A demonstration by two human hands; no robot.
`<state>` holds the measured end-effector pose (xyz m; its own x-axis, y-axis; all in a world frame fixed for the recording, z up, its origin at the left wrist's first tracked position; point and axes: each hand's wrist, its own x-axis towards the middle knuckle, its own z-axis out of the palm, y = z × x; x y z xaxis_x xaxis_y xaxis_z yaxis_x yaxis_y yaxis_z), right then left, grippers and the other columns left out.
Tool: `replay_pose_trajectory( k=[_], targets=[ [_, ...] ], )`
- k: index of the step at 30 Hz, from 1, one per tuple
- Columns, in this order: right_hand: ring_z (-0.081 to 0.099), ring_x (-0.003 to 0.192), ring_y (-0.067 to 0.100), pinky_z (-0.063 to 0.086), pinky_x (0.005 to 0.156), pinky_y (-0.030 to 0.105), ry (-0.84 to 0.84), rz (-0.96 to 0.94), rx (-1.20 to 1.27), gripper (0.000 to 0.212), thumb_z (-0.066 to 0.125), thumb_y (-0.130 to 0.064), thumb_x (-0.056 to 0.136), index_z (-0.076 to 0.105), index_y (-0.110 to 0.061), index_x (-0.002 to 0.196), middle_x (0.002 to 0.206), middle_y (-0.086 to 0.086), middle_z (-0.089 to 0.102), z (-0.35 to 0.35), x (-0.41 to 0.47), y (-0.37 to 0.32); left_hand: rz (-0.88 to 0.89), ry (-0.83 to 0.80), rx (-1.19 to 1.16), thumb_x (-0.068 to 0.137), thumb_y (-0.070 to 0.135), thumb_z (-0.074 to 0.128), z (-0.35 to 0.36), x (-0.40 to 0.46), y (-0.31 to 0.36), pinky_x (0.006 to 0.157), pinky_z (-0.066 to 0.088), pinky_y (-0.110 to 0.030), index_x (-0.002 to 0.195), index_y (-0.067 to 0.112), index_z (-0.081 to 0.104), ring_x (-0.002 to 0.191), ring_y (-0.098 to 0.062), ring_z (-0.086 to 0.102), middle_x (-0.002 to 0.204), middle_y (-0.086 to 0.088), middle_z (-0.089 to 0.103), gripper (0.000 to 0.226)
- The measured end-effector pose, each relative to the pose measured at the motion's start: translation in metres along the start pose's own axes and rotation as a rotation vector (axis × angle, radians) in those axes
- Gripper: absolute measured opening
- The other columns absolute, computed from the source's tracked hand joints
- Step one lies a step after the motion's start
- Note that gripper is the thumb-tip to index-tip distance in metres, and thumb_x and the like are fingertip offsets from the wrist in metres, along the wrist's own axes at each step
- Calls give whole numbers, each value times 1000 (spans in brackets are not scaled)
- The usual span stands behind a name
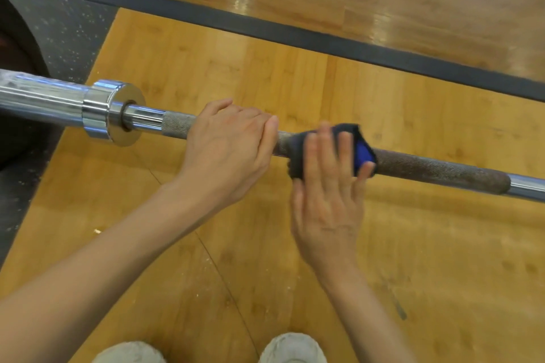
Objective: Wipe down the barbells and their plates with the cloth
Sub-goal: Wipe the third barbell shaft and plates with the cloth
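Barbell [427, 169] runs across my view just above the wooden platform floor [206, 62], its long axis going from the left edge, where it sits higher in the picture, down toward the right edge. Its chrome sleeve [38, 100] and collar [113, 112] are at the left; the rough knurled grip lies in the middle and turns to smooth chrome again at the far right. My left hand [227, 150] is curled over the top of the knurled shaft just right of the collar, grasping the bar. My right hand [327, 188] lies right beside it, fingers straight and spread, pressing a dark blue cloth [361, 153] against the shaft; the cloth is wrapped around the bar under my fingertips. Speckled black rubber matting [73, 32] lies at the left, with the dark curved edge of a plate [14, 47] beside the sleeve. A black border strip [324, 35] crosses the floor behind the bar. My 2 pale shoes [292, 348] show at the bottom edge.
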<state>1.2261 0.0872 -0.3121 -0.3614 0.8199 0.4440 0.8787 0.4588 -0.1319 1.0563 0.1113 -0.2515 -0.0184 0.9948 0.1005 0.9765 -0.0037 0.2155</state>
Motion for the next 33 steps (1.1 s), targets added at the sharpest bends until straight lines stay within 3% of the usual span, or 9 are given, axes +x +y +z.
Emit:
replay_pose_trajectory(
  k=[4,8,14,18,20,22,27,29,33],
  targets=[
    [-6,155,24,-6,125,49,64,149,78,54,29,-21,107,17,-2,156,164,8,17,2,4,4,-21,-67,21,100,39,6,-1,14,-2,108,22,-30,100,19,75,101,-19,67,99,5,75,72],
    [-2,156,23,-4,125,47,38,1,85,52,31,-19,108,15,-7,157,164,4,20,15,16,-15,-41,-84,10,95,42,-2,-1,24,-3,111,20,-29,103,19,74,101,-19,67,99,2,75,80],
    [43,138,27,21,123,45,115,-72,28,40,35,-26,111,46,-14,147,149,4,53,11,50,7,-43,-78,-10,99,40,3,0,27,-4,113,25,-30,102,19,74,97,-19,67,97,3,75,74],
    [58,82,25,44,80,38,75,-32,0,39,34,-26,109,70,-14,100,91,3,68,-5,78,0,-59,-49,-31,103,36,13,3,25,-5,112,26,-31,102,15,75,96,-21,68,97,1,75,65],
    [40,53,19,27,56,33,-91,90,-95,46,33,-27,106,50,-16,65,59,-2,47,-13,110,-6,-60,-41,-32,104,36,14,4,24,-4,112,27,-31,99,16,75,94,-21,68,95,2,75,64],
    [32,48,15,24,56,34,-326,192,-148,52,23,-34,107,39,-18,61,55,-2,41,-14,122,-6,-57,-27,-38,104,35,16,4,23,-4,111,28,-31,98,15,75,91,-20,68,92,2,75,63],
    [58,90,21,41,100,38,-3,63,10,43,28,-29,110,69,-17,105,97,-1,68,-14,63,-6,-37,48,-55,105,31,21,5,15,-2,109,31,-34,99,14,76,92,-22,70,93,0,76,58],
    [55,71,23,43,75,36,30,61,-28,40,34,-25,108,65,-15,84,77,1,63,-9,72,-7,-21,88,-70,105,28,25,8,11,-3,107,31,-34,99,12,76,94,-23,71,95,-1,76,54],
    [37,53,20,24,51,32,-453,90,-147,40,33,-22,103,34,-17,63,60,-2,39,-21,121,-10,23,160,-84,105,24,30,9,1,0,107,30,-35,107,10,76,107,-22,70,105,-2,77,48]
  ],
)
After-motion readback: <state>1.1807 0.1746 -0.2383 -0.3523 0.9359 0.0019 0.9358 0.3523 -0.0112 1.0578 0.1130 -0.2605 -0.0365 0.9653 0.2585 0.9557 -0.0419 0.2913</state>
